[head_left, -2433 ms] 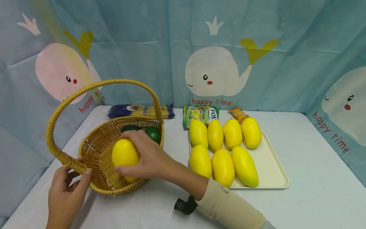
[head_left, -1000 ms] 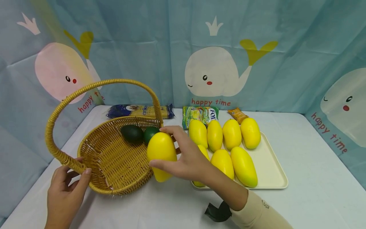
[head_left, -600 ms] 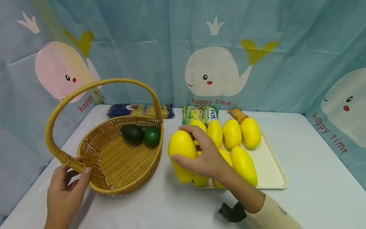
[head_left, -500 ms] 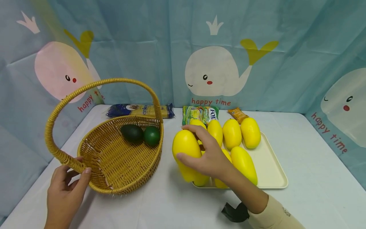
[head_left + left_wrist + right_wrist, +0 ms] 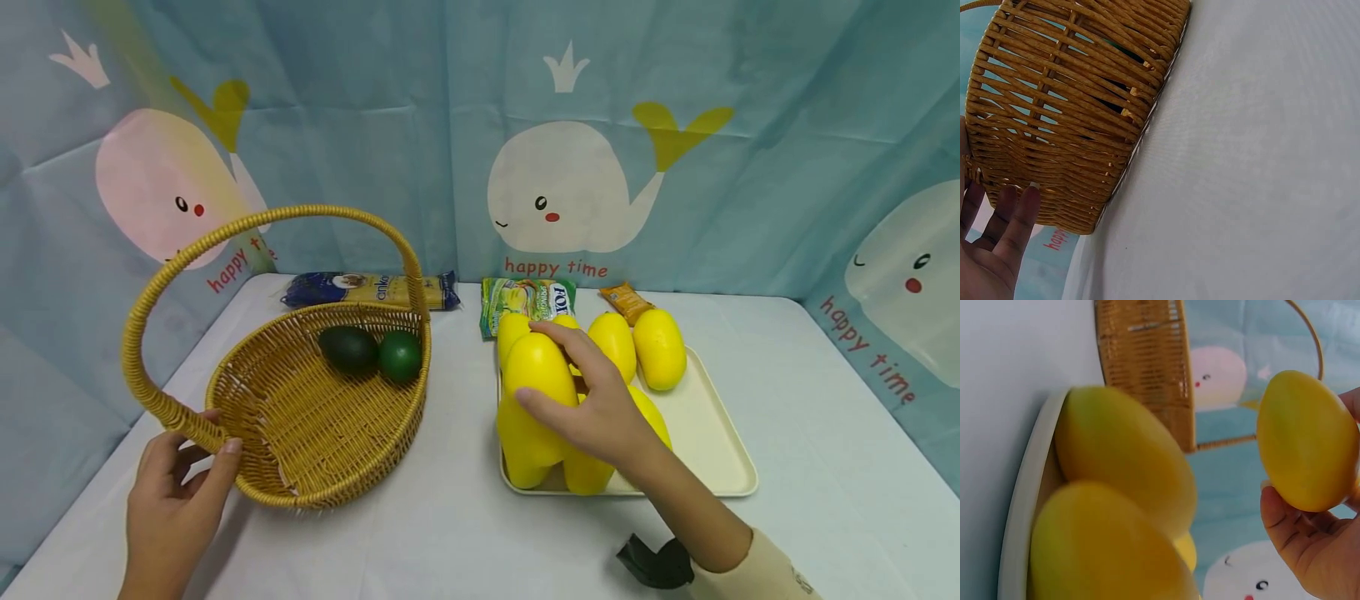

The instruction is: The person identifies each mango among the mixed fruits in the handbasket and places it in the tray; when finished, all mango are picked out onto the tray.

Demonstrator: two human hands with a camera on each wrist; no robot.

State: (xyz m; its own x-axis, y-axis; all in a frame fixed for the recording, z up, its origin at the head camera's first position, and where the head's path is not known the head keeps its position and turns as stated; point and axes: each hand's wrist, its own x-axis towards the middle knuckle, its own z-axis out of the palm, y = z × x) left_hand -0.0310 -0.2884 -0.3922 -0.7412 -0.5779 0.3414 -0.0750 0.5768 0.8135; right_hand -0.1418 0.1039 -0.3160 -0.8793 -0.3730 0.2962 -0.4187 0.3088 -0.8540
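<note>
My right hand [image 5: 603, 412] holds a yellow mango [image 5: 536, 371] above the left part of a cream tray [image 5: 708, 437]. Several more mangoes [image 5: 660, 350] lie on that tray in two rows, some partly hidden by the hand. In the right wrist view, thumb and fingers clasp the held mango [image 5: 1304, 444], raised clear of the mangoes [image 5: 1122, 450] below. My left hand [image 5: 176, 508] grips the rim of a wicker basket [image 5: 322, 433] where its tall handle joins, thumb on the rim. Two dark green avocados [image 5: 348, 350] sit at the basket's back right.
Along the back lie a blue and yellow pasta packet [image 5: 367, 290], a green snack bag [image 5: 525, 300] and a small orange packet [image 5: 626, 300]. A whale-print curtain [image 5: 420, 150] closes off the rear. A black piece [image 5: 656, 562] hangs by my right forearm.
My right hand has lifted the mango out of the basket and carried it right, over the tray. The left hand has kept its hold on the basket, which has stayed in place.
</note>
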